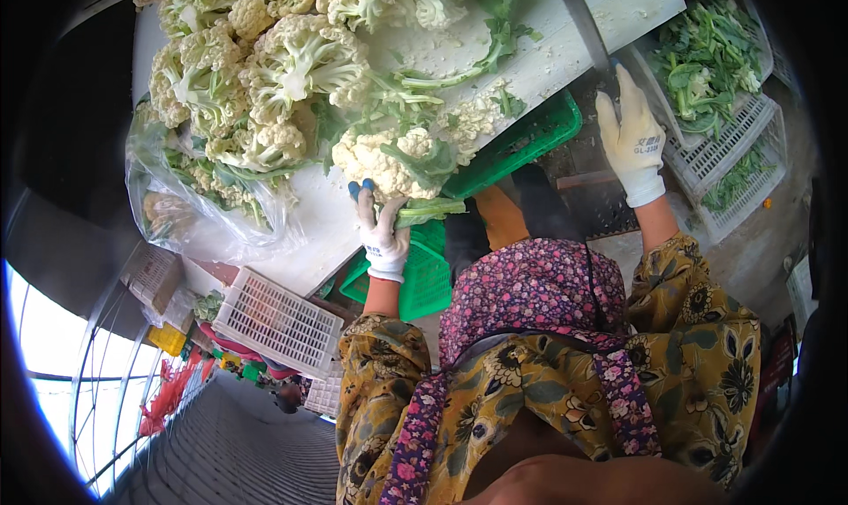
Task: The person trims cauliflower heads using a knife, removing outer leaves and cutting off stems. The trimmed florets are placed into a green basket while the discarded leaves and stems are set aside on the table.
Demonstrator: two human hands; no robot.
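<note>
My left hand [382,230], in a white glove with blue fingertips, rests its fingers on the near side of a cauliflower head [391,161] with green leaves and a stalk. The head lies at the near edge of the white table [318,240]. Off to the right, past the table's edge, my right hand [633,131] wears a matching glove and holds a long knife [586,28] by its handle, blade pointing away over the table. Cut cauliflowers [301,68] are heaped on the far left of the table. Loose leaves and crumbs lie between heap and knife.
A clear plastic bag [205,207] with cauliflower pieces is at the table's left. Green crates [523,151] stand below the near edge. White crates of leaves [715,147] stand at right; another white crate [278,319] is at lower left. A person [289,396] is in the distance.
</note>
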